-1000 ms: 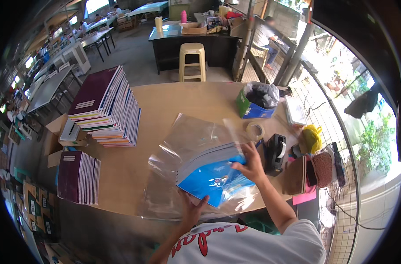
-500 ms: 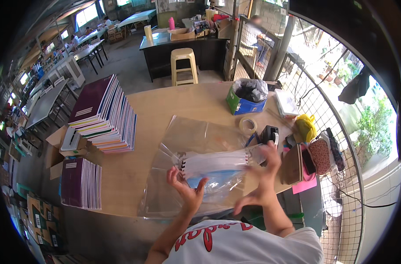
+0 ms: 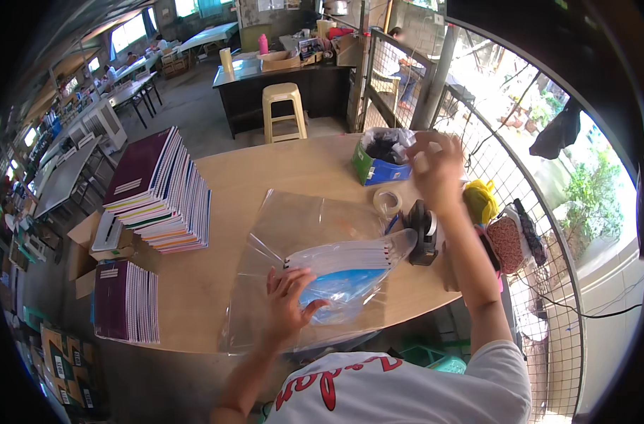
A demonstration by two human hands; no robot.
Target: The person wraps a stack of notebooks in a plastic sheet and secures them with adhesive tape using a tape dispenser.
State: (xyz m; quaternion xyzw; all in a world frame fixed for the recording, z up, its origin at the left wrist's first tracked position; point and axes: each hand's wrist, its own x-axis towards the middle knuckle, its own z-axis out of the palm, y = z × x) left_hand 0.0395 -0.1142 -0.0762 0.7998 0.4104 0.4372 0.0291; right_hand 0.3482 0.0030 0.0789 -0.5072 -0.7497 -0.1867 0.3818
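On the table in front of me lies a bundle of white spiral-bound pads (image 3: 340,256) with a blue sheet (image 3: 343,283), inside clear plastic wrapping (image 3: 311,212). My left hand (image 3: 291,300) rests on the bundle's near left part, fingers apart. Raised at the right is my right hand (image 3: 435,166), in front of the blue and green box (image 3: 385,169) that holds dark and clear plastic. Motion blur hides whether its fingers hold anything. Below it stands a black tape dispenser (image 3: 422,244). A roll of tape (image 3: 388,203) and a blue pen (image 3: 392,225) lie beside the bundle.
At the left of the table stand a tall stack of purple-covered notebooks (image 3: 170,194) and a shorter one (image 3: 127,300). A yellow bag (image 3: 479,201) and a patterned pouch (image 3: 504,247) sit by the wire mesh fence (image 3: 541,297). Beyond the table is a beige stool (image 3: 283,109).
My right hand has risen away from the bundle toward the box at the far right. My left hand has come down flatter onto the plastic. The view has shifted slightly.
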